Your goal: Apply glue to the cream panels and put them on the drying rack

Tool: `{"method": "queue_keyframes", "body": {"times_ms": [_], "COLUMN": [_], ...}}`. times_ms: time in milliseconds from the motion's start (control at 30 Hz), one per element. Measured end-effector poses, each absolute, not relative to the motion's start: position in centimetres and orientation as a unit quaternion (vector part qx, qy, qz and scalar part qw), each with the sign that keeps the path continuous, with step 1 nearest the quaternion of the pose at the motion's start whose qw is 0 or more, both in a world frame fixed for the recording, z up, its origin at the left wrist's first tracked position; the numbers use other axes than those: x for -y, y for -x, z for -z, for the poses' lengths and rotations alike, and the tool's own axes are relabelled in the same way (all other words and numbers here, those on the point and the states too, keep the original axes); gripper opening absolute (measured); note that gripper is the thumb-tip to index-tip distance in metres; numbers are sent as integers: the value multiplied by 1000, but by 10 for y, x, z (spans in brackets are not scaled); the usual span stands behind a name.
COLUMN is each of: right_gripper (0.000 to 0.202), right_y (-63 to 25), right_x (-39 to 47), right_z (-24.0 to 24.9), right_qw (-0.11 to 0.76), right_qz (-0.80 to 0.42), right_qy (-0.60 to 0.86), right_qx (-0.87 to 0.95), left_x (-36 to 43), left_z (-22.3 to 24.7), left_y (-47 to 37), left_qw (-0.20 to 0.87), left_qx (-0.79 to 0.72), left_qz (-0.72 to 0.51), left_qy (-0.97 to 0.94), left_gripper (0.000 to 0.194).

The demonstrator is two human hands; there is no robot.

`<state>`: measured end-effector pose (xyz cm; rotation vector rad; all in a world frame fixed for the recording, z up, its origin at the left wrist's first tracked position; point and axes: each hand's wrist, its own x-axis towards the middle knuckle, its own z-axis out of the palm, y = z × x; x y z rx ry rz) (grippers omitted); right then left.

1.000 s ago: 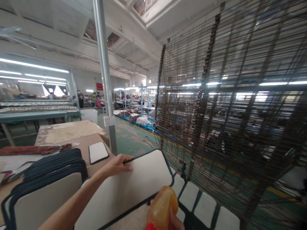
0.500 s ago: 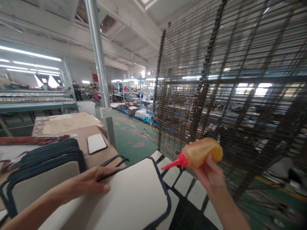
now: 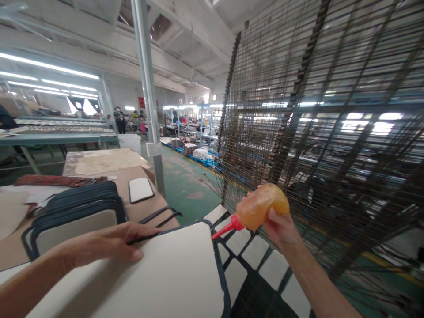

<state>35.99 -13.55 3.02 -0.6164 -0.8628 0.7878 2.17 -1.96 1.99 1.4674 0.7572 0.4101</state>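
Squeeze bottle (image 3: 261,205), amber, fill level unclear: shifted left, red nozzle (image 3: 231,225) at dark-edged pale panel (image 3: 172,274), centre. Right hand (image 3: 281,227): fingers curled round bottle. Left hand (image 3: 107,246), lower left: fingers pinching panel edge.

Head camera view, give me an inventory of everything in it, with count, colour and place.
Squeeze bottle: one, amber with red nozzle, in right hand
Large panel: one, off-white, dark-edged, under left hand
Table: one, brown, left
Panel stack: several, dark-edged, on table
Small panel: one, white, dark-edged, on table
Pale panels: several, off-white, lower right
Wire racks: count unclear, brown, right
Post: one, grey, beyond table
Tube lights: several, white, upper left
Floor: one, green, centre
People: several, mixed clothing, background
Left hand: one, bare, on large panel
Right hand: one, bare, around bottle
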Motion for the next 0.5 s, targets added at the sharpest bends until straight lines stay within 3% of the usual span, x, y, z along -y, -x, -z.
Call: {"method": "queue_keyframes", "body": {"times_ms": [167, 500], "right_gripper": [63, 69], "right_y": [-361, -359], "right_x": [138, 140], "right_z": [-28, -24], "right_qw": [755, 745], "right_qz": [-384, -386], "right_qy": [302, 322], "right_qx": [438, 439], "left_x": [6, -1], "left_z": [-51, -47], "left_y": [-15, -15], "left_qw": [698, 712], "left_qx": [-231, -207], "left_qz": [-10, 7], "left_qy": [-678, -671], "left_gripper": [58, 61]}}
